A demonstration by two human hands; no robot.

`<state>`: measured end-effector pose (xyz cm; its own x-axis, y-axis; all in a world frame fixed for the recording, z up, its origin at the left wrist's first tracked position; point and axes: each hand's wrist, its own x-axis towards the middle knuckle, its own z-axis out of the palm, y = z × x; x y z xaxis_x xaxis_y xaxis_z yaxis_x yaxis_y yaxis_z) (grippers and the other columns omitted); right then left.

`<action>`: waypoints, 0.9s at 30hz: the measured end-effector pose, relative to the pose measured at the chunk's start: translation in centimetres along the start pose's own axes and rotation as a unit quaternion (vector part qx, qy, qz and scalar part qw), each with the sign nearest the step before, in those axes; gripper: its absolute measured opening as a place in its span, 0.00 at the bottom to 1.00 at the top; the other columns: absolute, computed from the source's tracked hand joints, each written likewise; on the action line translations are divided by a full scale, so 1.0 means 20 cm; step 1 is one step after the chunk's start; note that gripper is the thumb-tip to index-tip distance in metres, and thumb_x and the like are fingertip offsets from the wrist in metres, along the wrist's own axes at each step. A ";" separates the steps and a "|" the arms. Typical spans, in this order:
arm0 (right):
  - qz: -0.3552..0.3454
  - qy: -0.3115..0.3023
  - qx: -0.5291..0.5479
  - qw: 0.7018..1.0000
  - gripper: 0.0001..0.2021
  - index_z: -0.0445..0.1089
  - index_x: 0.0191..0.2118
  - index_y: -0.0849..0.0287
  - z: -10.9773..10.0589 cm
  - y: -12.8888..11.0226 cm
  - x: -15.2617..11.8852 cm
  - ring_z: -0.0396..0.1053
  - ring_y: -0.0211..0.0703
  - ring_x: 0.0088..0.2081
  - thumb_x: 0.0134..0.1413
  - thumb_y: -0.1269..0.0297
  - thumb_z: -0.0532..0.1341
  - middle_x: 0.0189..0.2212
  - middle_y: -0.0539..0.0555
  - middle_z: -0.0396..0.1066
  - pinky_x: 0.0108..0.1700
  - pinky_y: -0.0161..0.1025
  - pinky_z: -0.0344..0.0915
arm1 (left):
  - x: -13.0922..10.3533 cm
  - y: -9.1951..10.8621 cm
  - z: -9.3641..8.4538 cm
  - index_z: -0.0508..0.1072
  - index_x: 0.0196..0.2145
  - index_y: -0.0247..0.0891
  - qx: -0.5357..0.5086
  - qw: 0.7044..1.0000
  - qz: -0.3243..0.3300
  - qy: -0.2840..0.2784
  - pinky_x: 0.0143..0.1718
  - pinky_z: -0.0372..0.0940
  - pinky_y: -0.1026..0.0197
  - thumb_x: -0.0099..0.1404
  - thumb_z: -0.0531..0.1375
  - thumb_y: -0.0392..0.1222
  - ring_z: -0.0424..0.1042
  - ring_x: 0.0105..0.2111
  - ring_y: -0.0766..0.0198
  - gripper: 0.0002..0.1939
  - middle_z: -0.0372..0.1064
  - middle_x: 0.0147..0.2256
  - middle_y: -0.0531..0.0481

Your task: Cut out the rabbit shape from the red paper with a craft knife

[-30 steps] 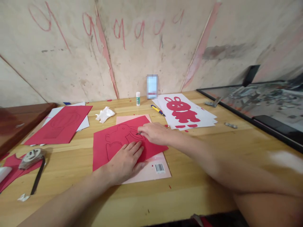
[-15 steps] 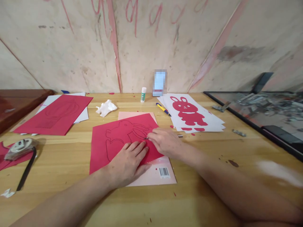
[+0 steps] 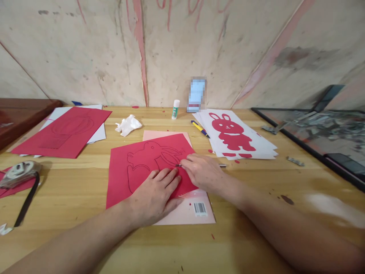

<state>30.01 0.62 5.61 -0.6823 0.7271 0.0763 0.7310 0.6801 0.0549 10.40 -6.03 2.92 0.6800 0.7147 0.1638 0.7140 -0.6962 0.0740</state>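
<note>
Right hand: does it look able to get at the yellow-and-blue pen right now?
Probably, but not with free fingers. The pen lies uncovered beyond the right hand, nothing standing between, though its fingers grip a slim metallic tool.

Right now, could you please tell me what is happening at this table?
The left hand lies flat on a red sheet with a rabbit outline. The right hand holds a slim tool, its tip at the rabbit's ears. A red rabbit figure lies on white paper beyond.
</note>
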 end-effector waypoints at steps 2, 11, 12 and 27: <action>0.000 -0.001 -0.002 1.000 0.13 0.73 0.37 0.60 0.00 0.00 0.00 0.65 0.41 0.33 0.59 0.73 0.51 0.30 0.55 0.70 0.31 0.38 0.51 | 0.00 0.00 0.00 0.60 0.60 0.33 -0.005 1.000 0.000 0.001 0.52 0.57 0.45 0.72 0.44 0.54 0.58 0.58 0.47 0.28 0.56 0.61 0.38; 0.001 0.003 -0.009 1.000 0.13 0.72 0.37 0.60 0.01 0.00 0.00 0.65 0.41 0.31 0.60 0.73 0.50 0.29 0.54 0.70 0.30 0.38 0.50 | 0.00 0.00 0.00 0.61 0.60 0.32 -0.008 1.000 0.000 0.007 0.52 0.58 0.45 0.73 0.43 0.54 0.58 0.57 0.47 0.28 0.58 0.60 0.37; 0.001 0.004 -0.009 1.000 0.13 0.72 0.37 0.60 0.01 0.00 0.00 0.65 0.40 0.31 0.60 0.73 0.50 0.29 0.54 0.70 0.30 0.38 0.50 | 0.00 0.00 0.00 0.61 0.60 0.32 -0.008 1.000 0.001 0.008 0.52 0.58 0.45 0.73 0.43 0.54 0.59 0.57 0.47 0.28 0.58 0.60 0.37; 0.004 -0.005 -0.012 1.000 0.13 0.72 0.35 0.60 0.00 0.00 0.00 0.65 0.41 0.31 0.60 0.73 0.50 0.29 0.55 0.71 0.30 0.38 0.50 | 0.00 0.00 -0.01 0.61 0.60 0.32 -0.008 1.000 0.000 0.008 0.51 0.57 0.46 0.72 0.43 0.54 0.59 0.57 0.47 0.28 0.58 0.60 0.37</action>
<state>30.01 0.50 5.62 -0.6759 0.7339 0.0671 0.7369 0.6715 0.0779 10.49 -6.05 3.12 0.6773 0.7132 0.1804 0.7108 -0.6977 0.0895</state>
